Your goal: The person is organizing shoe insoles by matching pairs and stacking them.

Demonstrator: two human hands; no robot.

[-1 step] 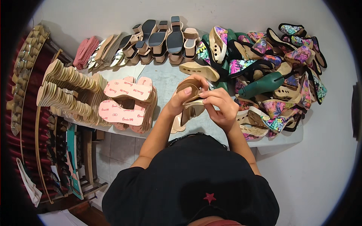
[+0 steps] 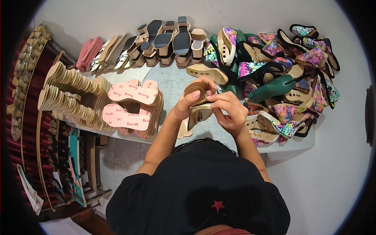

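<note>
My left hand (image 2: 188, 102) wraps round a few tan insoles (image 2: 196, 92), bent into a curve, its thumb pressing on their inner face. At their lower edge my right hand (image 2: 230, 111) pinches the layers between thumb and fingers. The insoles' long ends hang down between my hands, over the table. How many layers there are I cannot tell. Close by on the left lie stacks of pink-covered insoles (image 2: 134, 93) with red print. Under my hands, near the table's front edge, are more pale insole pieces (image 2: 185, 129), partly hidden.
Rows of beige insoles (image 2: 74, 98) stand on the grey-covered table (image 2: 168, 80) at left. Heeled soles (image 2: 163, 41) and a pink stack (image 2: 91, 55) line the back wall. Floral wedge shoes (image 2: 309, 58) with a green shoe last (image 2: 272, 89) heap up at right. A rack (image 2: 92, 164) stands at lower left.
My right fingers have shifted very slightly at the insoles' edge. All else looks the same.
</note>
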